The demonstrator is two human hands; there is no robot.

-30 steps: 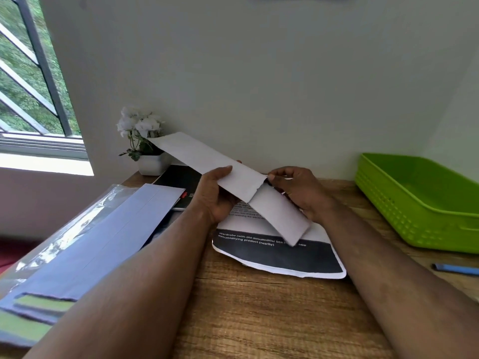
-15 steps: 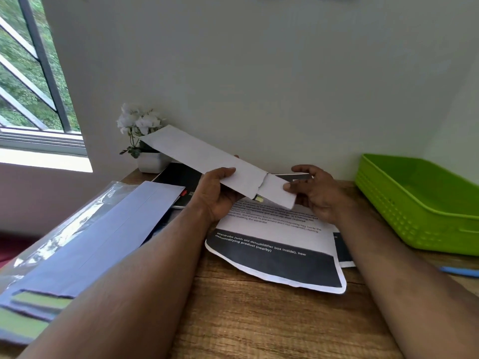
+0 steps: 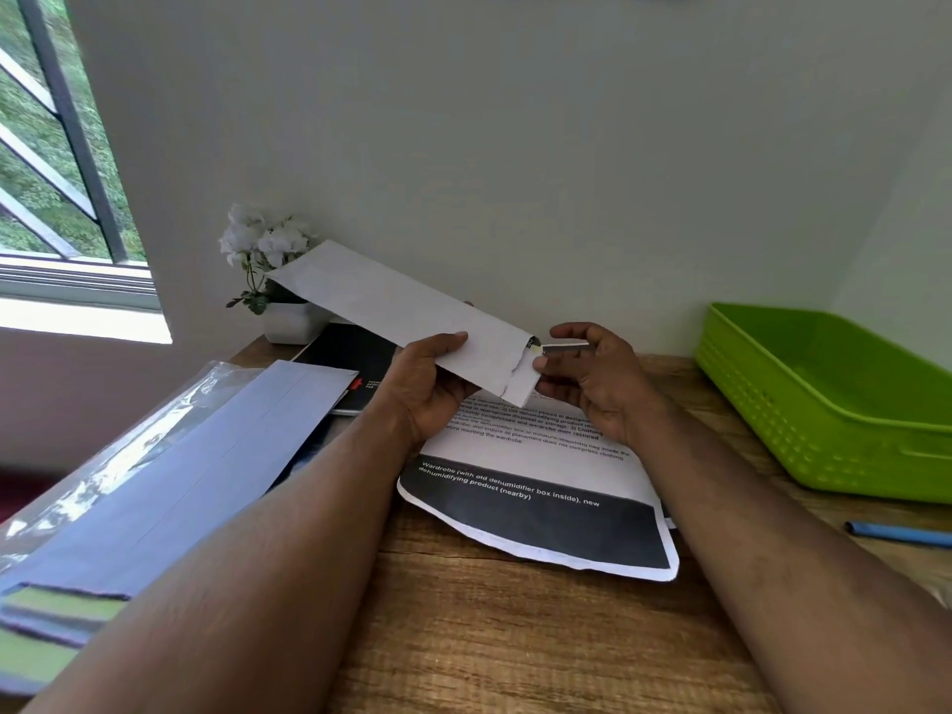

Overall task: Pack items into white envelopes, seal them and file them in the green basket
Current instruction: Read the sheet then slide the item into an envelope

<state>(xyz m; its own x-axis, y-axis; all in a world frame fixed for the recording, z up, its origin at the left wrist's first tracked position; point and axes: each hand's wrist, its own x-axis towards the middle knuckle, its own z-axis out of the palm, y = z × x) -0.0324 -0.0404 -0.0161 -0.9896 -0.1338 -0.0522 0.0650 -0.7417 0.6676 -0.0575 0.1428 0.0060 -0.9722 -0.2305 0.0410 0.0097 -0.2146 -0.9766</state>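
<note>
- Left hand [image 3: 427, 383] gripping envelope [image 3: 407, 322]; right hand [image 3: 592, 373] pinching its open end.
- Item [image 3: 559, 347], earlier half out, now nearly inside; sealing next.

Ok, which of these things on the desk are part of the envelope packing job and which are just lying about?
Part of the job:
envelope, held by left hand
folded insert, pushed in by right hand
envelope stack
green basket

Lying about:
printed sheet
flower pot
black booklet
blue pen
</note>
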